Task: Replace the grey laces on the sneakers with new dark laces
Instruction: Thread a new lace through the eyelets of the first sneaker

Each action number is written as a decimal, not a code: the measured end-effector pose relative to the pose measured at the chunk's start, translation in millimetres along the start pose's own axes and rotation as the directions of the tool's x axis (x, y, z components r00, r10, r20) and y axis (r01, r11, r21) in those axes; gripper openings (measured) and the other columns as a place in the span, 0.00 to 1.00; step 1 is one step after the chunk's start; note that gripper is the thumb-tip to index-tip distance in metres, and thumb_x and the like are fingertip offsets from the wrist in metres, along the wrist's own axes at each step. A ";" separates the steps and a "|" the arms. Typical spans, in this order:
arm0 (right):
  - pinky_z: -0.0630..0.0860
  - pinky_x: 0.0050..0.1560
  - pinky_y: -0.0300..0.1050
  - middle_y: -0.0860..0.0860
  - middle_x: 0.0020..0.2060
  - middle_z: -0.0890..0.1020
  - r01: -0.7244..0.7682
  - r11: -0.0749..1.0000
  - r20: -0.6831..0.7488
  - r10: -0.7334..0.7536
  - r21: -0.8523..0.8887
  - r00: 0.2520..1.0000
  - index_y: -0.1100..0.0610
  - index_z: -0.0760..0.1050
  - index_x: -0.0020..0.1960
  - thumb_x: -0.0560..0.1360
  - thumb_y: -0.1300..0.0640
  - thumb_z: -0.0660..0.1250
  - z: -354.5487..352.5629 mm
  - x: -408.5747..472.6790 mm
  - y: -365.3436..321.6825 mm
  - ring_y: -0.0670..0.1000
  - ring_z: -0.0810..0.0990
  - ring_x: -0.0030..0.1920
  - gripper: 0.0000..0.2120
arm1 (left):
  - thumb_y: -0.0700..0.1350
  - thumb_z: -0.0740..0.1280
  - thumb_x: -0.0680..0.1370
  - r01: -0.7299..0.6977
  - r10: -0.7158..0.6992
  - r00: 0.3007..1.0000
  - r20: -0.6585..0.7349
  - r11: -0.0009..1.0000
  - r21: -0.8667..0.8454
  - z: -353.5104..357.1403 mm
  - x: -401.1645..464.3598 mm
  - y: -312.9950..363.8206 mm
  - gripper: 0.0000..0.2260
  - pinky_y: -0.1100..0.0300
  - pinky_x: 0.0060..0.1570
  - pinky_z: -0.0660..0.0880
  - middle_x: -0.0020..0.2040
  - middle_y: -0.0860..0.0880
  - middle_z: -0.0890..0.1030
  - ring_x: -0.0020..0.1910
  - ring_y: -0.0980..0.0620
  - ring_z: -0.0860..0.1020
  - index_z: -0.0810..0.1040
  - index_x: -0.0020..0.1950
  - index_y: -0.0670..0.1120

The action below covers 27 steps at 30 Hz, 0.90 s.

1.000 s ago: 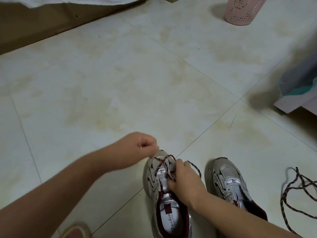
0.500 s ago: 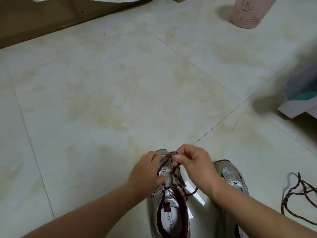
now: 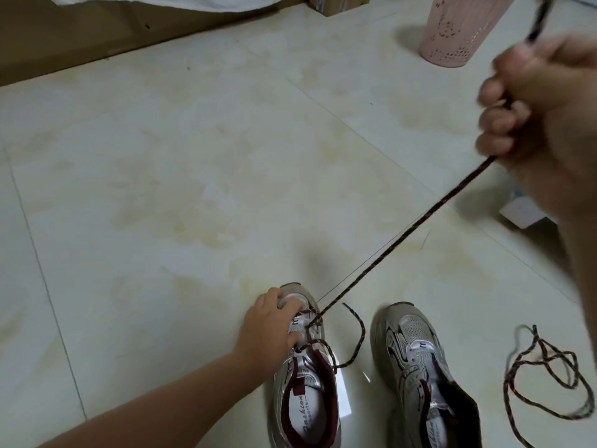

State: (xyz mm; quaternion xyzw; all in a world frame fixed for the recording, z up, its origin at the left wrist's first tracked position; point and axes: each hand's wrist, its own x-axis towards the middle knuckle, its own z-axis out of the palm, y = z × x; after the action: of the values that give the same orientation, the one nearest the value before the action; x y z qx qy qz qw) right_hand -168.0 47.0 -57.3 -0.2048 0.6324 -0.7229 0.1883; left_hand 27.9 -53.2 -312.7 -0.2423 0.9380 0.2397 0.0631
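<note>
Two beige-and-silver sneakers with maroon lining stand side by side on the floor. My left hand [image 3: 274,328] presses down on the toe and eyelet area of the left sneaker [image 3: 305,383]. A dark speckled lace [image 3: 403,236] runs taut from that shoe's lower eyelets up to my right hand [image 3: 542,124], which is raised high at the right and closed around it; the lace tip sticks out above the fist. The lace's other end curls loose between the shoes. The right sneaker [image 3: 423,373] has no lace. A second dark lace [image 3: 549,379] lies coiled on the floor at the right.
A pink perforated bin [image 3: 458,30] stands at the back right. A wooden furniture base [image 3: 64,37] with white cloth runs along the back left. A white and teal object [image 3: 523,215] lies at the right, partly behind my right arm. Pale floor tiles surround the shoes.
My right hand has gone from the shoe's eyelets up and to the right, drawing the dark lace out taut. My left hand has shifted onto the toe of the left sneaker.
</note>
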 end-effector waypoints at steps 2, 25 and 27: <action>0.62 0.20 0.31 0.46 0.20 0.74 -0.085 0.990 0.000 0.086 -0.112 0.996 0.55 0.70 0.34 0.78 0.62 0.61 5.0 -7.9 18.0 0.44 0.65 0.19 0.14 | 0.45 0.64 0.75 -0.012 0.011 0.999 -0.033 0.999 -0.047 -0.4 2.6 3.9 0.12 0.65 0.51 0.61 0.59 0.52 0.69 0.59 0.52 0.66 0.74 0.58 0.51; 0.66 0.35 0.41 0.52 0.35 0.74 -0.071 0.158 0.066 0.720 -0.985 0.691 0.57 0.66 0.34 0.75 0.52 0.64 35.5 -107.5 202.9 0.56 0.74 0.43 0.14 | 0.48 0.67 0.75 0.077 -0.051 0.995 0.080 0.926 -0.369 -5.7 -23.3 2.3 0.20 0.63 0.60 0.69 0.62 0.52 0.76 0.60 0.54 0.74 0.70 0.67 0.50; 0.68 0.40 0.42 0.57 0.45 0.79 0.005 0.104 0.078 0.713 -0.995 0.697 0.60 0.74 0.42 0.76 0.55 0.61 38.2 -105.9 200.8 0.58 0.77 0.48 0.09 | 0.47 0.66 0.76 0.062 -0.036 0.996 0.084 0.943 -0.327 -4.0 -24.7 4.2 0.20 0.61 0.59 0.69 0.63 0.52 0.75 0.60 0.53 0.74 0.69 0.67 0.50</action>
State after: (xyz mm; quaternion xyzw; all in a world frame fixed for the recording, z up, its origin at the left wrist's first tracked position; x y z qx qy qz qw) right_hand -55.4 45.4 -258.0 -0.3030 0.8768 0.0045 0.3734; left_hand 47.4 -41.4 -301.6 -0.2631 0.8755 0.4002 0.0638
